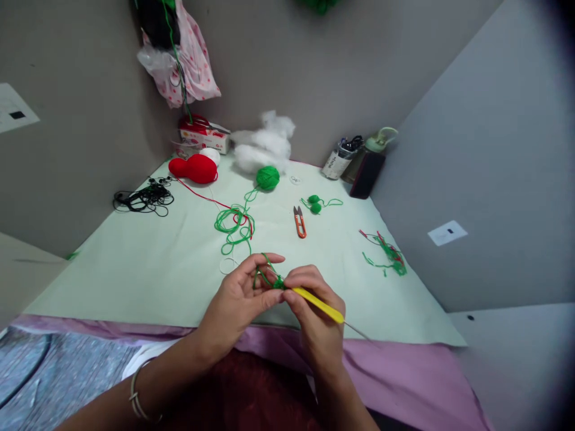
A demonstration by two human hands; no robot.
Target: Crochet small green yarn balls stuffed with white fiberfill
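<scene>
Between my two hands is a small green crochet piece [279, 282], near the front edge of the table. My left hand [245, 290] pinches it between thumb and fingers, with green yarn looped over the raised index finger. In my right hand [314, 299] is a crochet hook [318, 304] with a yellow handle, its thin metal end sticking out to the lower right. The hook's working tip is hard to make out at the green piece. From my left hand the yarn runs to a loose green tangle [234, 224] and a green yarn ball [268, 178] further back.
Orange thread snips [300, 222] lie ahead of my hands, two small green pieces [315, 204] behind them. A red stuffed piece [194, 169], black cord [146, 196] and white stuffing [265, 143] sit further back. Yarn scraps [390, 257], a phone [367, 175] and a pen cup [336, 163] are rightward.
</scene>
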